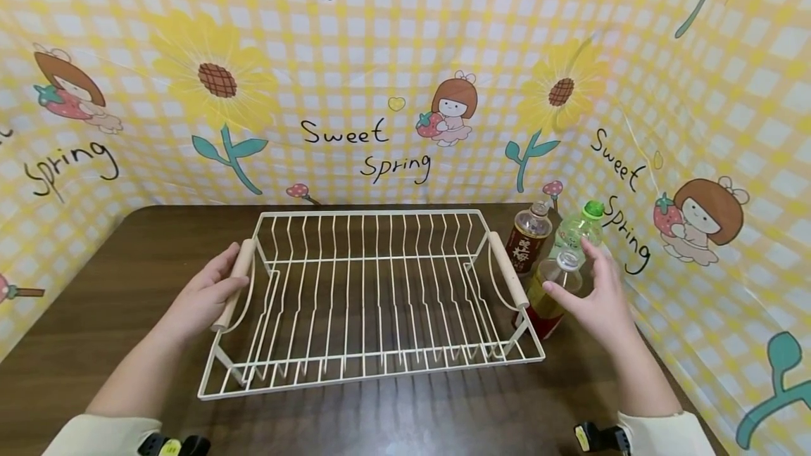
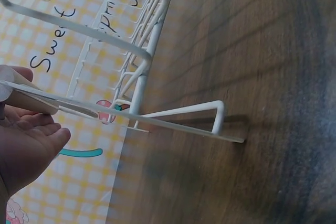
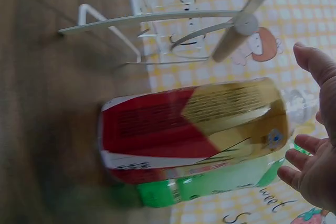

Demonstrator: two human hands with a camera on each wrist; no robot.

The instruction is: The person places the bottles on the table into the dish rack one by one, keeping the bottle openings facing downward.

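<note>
A cream wire dish rack (image 1: 374,259) with wooden handles stands on the brown table. My left hand (image 1: 201,298) holds its left wooden handle (image 1: 234,283), thumb on one side and fingers on the other; the left wrist view shows this handle (image 2: 31,100) too. My right hand (image 1: 598,294) is spread around the neck of a plastic bottle with a gold and red label (image 1: 548,298), thumb and fingers apart. In the right wrist view the same bottle (image 3: 194,129) lies between thumb side and fingers. Behind it stand a green-capped bottle (image 1: 576,227) and a dark-red-labelled bottle (image 1: 529,234).
The rack's right wooden handle (image 1: 508,269) is close to the bottles. A yellow checked cloth (image 1: 355,55) with printed sunflowers and lettering hangs behind and at the sides of the table (image 1: 380,421).
</note>
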